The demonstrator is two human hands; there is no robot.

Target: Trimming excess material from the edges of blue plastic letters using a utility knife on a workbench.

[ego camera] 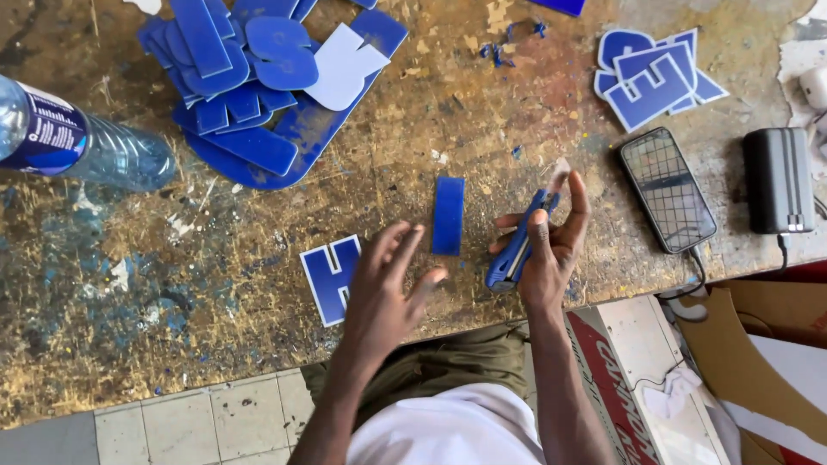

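My right hand is wrapped tight around a blue utility knife, blade end pointing up and away from me. My left hand is empty, fingers spread, hovering just over the scratched-up worktop and partly covering a blue letter with a white border. Between my two hands lies a plain blue strip, flat and upright from where I sit, touching neither hand. Further back there's a pile of blue cutouts, a water bottle on its side at left, more bordered letters at right, plus a phone and a black power bank.
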